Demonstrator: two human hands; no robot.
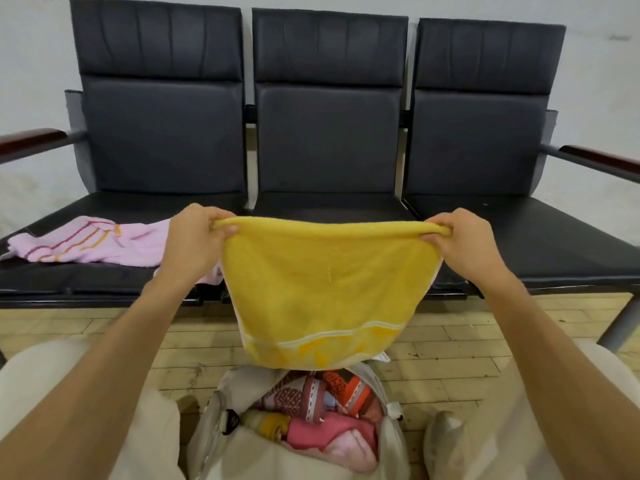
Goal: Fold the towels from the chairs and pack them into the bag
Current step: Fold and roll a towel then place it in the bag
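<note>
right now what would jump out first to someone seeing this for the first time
The yellow towel stands out first, stretched in mid-air at the centre between the left hand and the right hand, each gripping a top corner. Directly below it on the wooden floor sits the open beige bag, already stuffed with pink and patterned cloths. A pink striped towel lies crumpled on the leftmost of three black chairs.

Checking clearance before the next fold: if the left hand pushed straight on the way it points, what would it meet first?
The left hand would probably meet the left chair first, seat or backrest; the pink towel lies left of that line. Depth is unclear.
</note>
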